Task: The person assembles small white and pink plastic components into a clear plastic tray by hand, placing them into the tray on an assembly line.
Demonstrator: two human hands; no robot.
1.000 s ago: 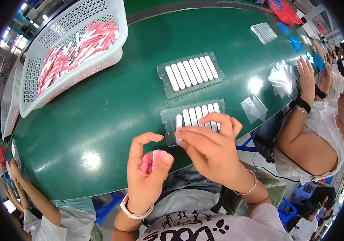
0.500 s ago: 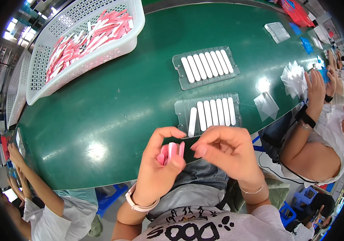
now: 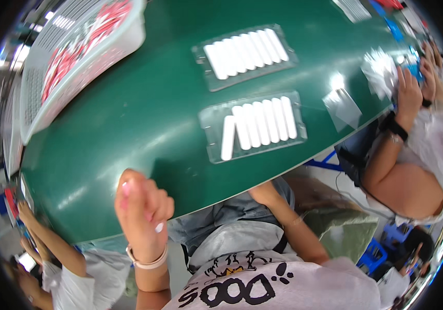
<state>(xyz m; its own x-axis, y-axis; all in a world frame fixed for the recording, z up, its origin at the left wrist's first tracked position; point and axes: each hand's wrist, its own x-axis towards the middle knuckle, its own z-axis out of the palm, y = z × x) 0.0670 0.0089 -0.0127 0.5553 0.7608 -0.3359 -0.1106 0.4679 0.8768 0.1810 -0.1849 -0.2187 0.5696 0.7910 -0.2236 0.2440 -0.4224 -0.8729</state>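
My left hand (image 3: 145, 204) is raised over the table's near edge, left of the trays, its fingers closed around small pink pieces (image 3: 126, 188) that show only in part. A small white bit shows below the fist. My right hand (image 3: 265, 194) is low at the table edge by my lap; its fingers are mostly hidden. In front of me lies a clear plastic tray (image 3: 212, 129) holding a row of white round-ended sticks (image 3: 256, 125), the leftmost one leaning apart. Behind it, a second clear tray (image 3: 221, 85) carries a similar row.
A white perforated basket (image 3: 84, 85) full of pink and white strips (image 3: 84, 46) stands far left. To the right lie clear plastic sheets (image 3: 343, 106) and a pile of clear bags (image 3: 379, 70). A co-worker's hands (image 3: 413, 90) are at the right; another person sits left.
My left hand has swung left, away from the near tray, now closed into a fist. The right hand has dropped back to the table edge. The view has shifted.
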